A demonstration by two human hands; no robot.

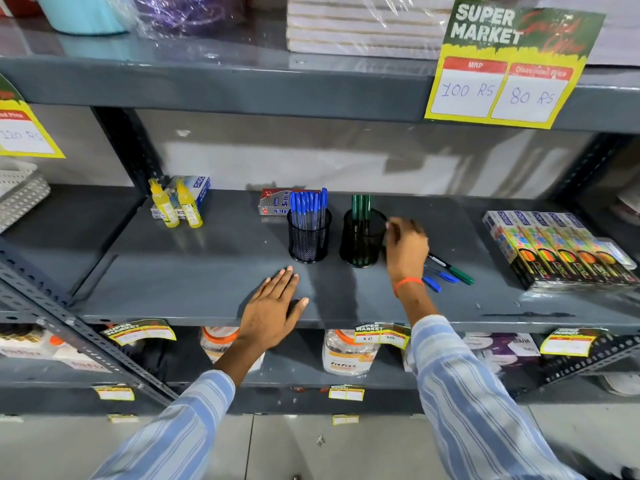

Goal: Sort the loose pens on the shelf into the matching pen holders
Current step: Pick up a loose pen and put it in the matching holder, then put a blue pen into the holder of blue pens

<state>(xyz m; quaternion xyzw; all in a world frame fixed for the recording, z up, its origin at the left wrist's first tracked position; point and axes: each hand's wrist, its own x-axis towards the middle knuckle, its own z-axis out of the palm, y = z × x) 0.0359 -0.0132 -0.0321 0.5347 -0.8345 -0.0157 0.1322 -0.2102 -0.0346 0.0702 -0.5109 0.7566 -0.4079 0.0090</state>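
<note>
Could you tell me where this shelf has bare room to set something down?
Widest bare patch: between the glue bottles and the blue-pen holder, down to the left hand. Another lies between the loose pens and the colour boxes. Crowded: around both holders and the right hand.

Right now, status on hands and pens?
Left hand flat on shelf, empty. Right hand at green holder; grip unclear. Loose pens remain right of it. Nothing blocking.

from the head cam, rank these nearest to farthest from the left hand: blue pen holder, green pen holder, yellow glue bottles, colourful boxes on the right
From the left hand:
1. Blue pen holder, just beyond its fingertips.
2. Green pen holder, to the right, by the right hand.
3. Yellow glue bottles, back left.
4. Colourful boxes, far right.
</note>
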